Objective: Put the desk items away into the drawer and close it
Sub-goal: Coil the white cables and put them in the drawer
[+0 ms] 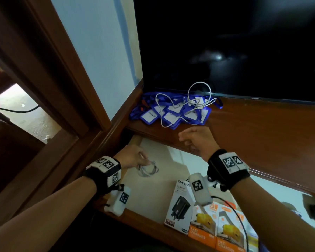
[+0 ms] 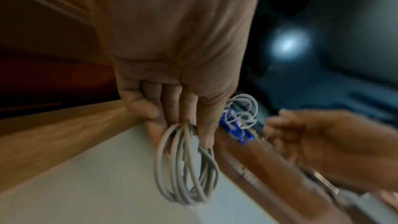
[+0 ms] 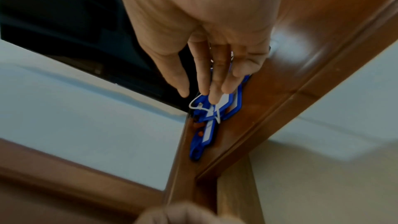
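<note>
My left hand (image 1: 135,157) pinches a coiled grey cable (image 1: 148,169) and holds it low over the back left of the open drawer (image 1: 164,180). In the left wrist view the coil (image 2: 185,168) hangs from my fingertips (image 2: 206,135) above the pale lining. A pile of blue badge holders with lanyards (image 1: 171,113) lies on the desk (image 1: 253,128), and a loose white cable (image 1: 191,102) is draped over it. My right hand (image 1: 193,139) hovers at the desk's front edge just short of the pile. Its fingers (image 3: 213,91) are nearly straight over the badges (image 3: 224,108), and it holds nothing.
Charger boxes stand in the drawer's front right: a white and black one (image 1: 180,206) and two orange ones (image 1: 205,226). A large dark screen (image 1: 225,42) rises behind the badge pile. A wooden door frame (image 1: 58,88) runs along the left.
</note>
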### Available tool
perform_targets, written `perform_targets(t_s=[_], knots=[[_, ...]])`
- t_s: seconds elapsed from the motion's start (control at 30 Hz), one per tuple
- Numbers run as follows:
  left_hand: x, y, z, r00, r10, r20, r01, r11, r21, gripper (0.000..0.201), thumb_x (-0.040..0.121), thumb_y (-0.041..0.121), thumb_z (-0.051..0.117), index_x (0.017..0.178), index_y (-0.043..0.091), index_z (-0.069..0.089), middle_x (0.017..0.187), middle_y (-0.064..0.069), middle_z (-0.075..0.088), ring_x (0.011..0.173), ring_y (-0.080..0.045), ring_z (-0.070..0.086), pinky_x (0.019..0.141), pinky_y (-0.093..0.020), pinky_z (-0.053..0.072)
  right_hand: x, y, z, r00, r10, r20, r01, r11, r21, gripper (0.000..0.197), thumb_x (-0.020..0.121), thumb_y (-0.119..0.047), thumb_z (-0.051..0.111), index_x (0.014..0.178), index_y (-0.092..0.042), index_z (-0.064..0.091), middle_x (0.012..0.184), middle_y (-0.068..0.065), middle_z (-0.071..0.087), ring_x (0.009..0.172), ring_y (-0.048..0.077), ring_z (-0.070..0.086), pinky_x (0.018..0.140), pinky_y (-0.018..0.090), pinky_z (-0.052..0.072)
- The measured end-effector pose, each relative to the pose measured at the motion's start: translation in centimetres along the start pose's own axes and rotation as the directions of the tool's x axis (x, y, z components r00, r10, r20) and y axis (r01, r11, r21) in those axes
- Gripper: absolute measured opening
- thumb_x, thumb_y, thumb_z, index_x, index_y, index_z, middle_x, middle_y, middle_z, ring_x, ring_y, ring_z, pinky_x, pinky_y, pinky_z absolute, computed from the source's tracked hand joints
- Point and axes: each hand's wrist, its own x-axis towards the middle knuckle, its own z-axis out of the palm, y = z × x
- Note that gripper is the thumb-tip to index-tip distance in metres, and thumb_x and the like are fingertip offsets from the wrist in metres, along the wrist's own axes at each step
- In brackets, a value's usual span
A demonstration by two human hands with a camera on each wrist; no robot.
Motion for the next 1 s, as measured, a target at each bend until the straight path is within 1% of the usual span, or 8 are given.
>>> perform_targets(t_s=[0.2,0.37,0.5,0.6,0.67,0.8,0.93,1.0], knots=[[2.9,-4.1,1.4,0.959,-0.054,0.278,-0.06,0.921,0.386,0.031,0.08,0.036,0.073,0.1,0.012,0.07,0.107,-0.004,0.069,0.097,-0.018,0.063,0.078,-0.027,0.049,4.6,-1.0,2.7,0.995,-0.081,-0.063,0.068,0.98,-0.188,0.037,0.08,-0.003,0.069,0.114,-0.016,0.06,0.088,0.011,0.065,0.055,0.013,0.053,0.039,0.012,0.038],[4.1,-6.7,3.0,0.877,-0.056,0.477,-0.305,0.703,0.643,0.027,0.072,0.034,0.078,0.08,0.011,0.066,0.088,-0.01,0.066,0.078,-0.028,0.064,0.068,-0.032,0.053,7.5,-0.7,4.2,0.997,-0.077,-0.019,0.064,0.916,-0.395,0.045,0.083,-0.004,0.066,0.122,-0.023,0.056,0.069,0.006,0.06,0.057,0.017,0.057,0.038,0.011,0.039],[4.1,-7.2,3.6,0.806,-0.007,0.592,-0.493,0.547,0.677,0.024,0.073,0.017,0.075,0.072,0.01,0.051,0.089,-0.012,0.06,0.075,-0.03,0.062,0.067,-0.036,0.055,8.9,0.2,4.9,0.994,-0.089,-0.065,0.038,0.832,-0.554,0.032,0.078,-0.002,0.065,0.109,-0.012,0.066,0.09,0.012,0.065,0.067,0.023,0.062,0.063,0.025,0.052],[4.1,-6.8,3.8,0.787,0.05,0.615,-0.55,0.51,0.662,0.02,0.079,0.009,0.067,0.071,0.01,0.048,0.095,-0.014,0.06,0.083,-0.031,0.062,0.071,-0.036,0.053,8.4,0.2,4.8,0.989,-0.126,-0.073,0.058,0.804,-0.591,0.02,0.074,-0.001,0.066,0.088,-0.015,0.066,0.088,0.01,0.066,0.084,0.03,0.064,0.083,0.038,0.054],[4.6,-7.3,4.2,0.799,0.057,0.599,-0.532,0.532,0.658,0.028,0.08,0.006,0.063,0.062,0.012,0.042,0.094,-0.015,0.062,0.082,-0.031,0.063,0.074,-0.039,0.055,8.0,-0.2,4.5,0.978,-0.189,-0.086,0.1,0.792,-0.602,0.012,0.073,-0.003,0.068,0.082,-0.012,0.067,0.083,0.01,0.067,0.085,0.03,0.065,0.083,0.04,0.053],[4.6,-7.8,4.8,0.806,0.021,0.591,-0.512,0.525,0.68,0.022,0.078,0.004,0.057,0.062,0.013,0.045,0.092,-0.014,0.065,0.077,-0.027,0.063,0.075,-0.042,0.057,7.2,-1.2,3.2,0.927,-0.345,-0.147,0.203,0.792,-0.576,0.012,0.074,-0.01,0.076,0.085,-0.008,0.071,0.079,0.008,0.065,0.076,0.016,0.059,0.065,0.011,0.042],[4.0,-7.2,5.9,0.828,-0.014,0.56,-0.486,0.48,0.731,0.012,0.081,0.0,0.051,0.084,0.004,0.062,0.098,-0.014,0.065,0.086,-0.027,0.064,0.073,-0.031,0.053,6.3,-2.7,1.7,0.86,-0.478,-0.18,0.343,0.802,-0.488,0.008,0.078,-0.012,0.073,0.083,-0.013,0.067,0.082,0.002,0.066,0.07,0.013,0.058,0.065,0.02,0.046],[3.9,-6.9,6.5,0.845,-0.033,0.534,-0.467,0.442,0.766,0.016,0.082,0.002,0.051,0.09,0.004,0.065,0.101,-0.012,0.065,0.088,-0.026,0.064,0.074,-0.03,0.051,6.0,-3.5,1.0,0.845,-0.506,-0.173,0.385,0.8,-0.46,0.011,0.079,-0.012,0.074,0.087,-0.012,0.066,0.09,-0.003,0.064,0.069,0.009,0.055,0.062,0.013,0.042]])
